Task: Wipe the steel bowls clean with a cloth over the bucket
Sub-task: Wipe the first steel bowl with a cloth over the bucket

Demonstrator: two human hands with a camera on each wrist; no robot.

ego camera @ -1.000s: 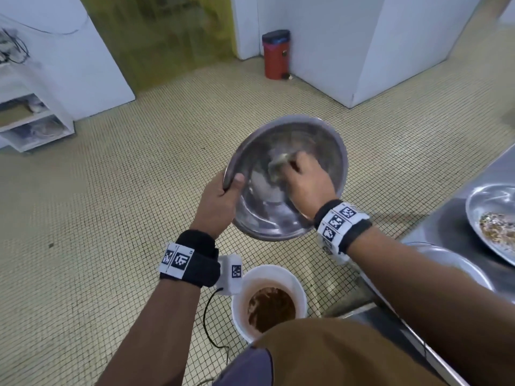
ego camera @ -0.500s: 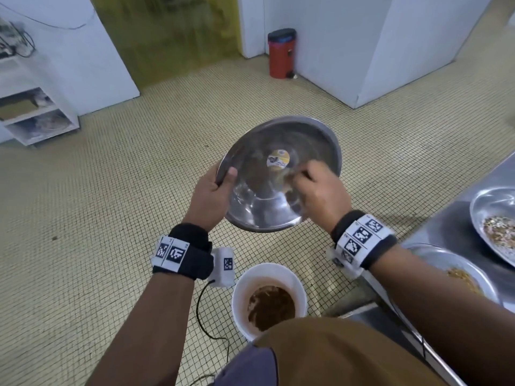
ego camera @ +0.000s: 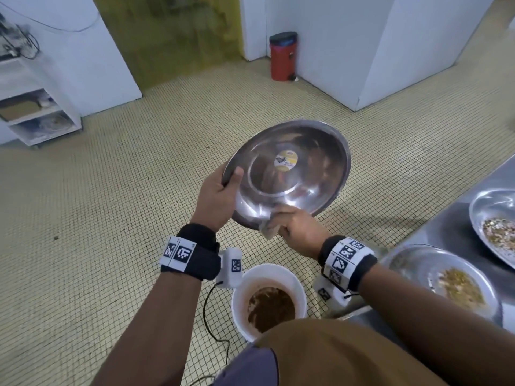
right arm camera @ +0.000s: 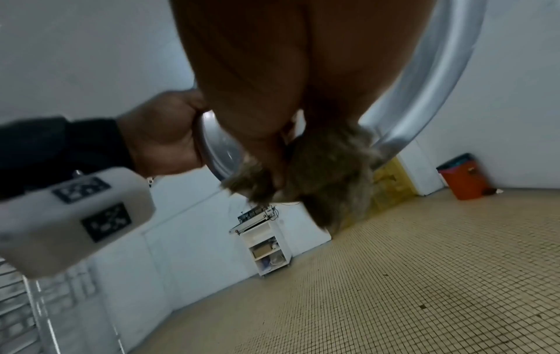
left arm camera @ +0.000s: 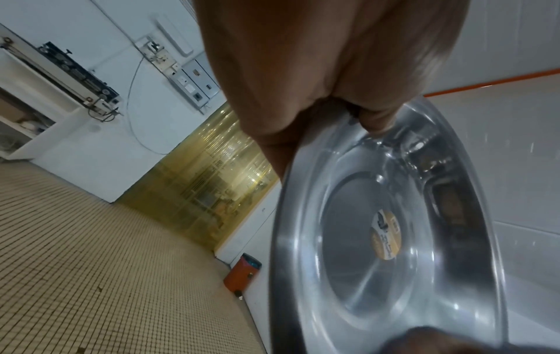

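Bowl sticker (ego camera: 286, 160): round, yellow/white, I can't read any wording, too blurry.
Wrist bands (ego camera: 345, 259): b/w square code markers only, no letters or nos. I can make out.

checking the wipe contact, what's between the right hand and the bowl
The cloth: the right hand grips it bunched against the lower rim of the bowl, which the left hand holds. The head view shows this; the right wrist view shows the cloth under the fingers.

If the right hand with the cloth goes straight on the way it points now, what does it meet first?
The right hand points up and forward, its cloth at the lower rim of the steel bowl. It would probably meet that bowl's wall first, though depth is unclear.
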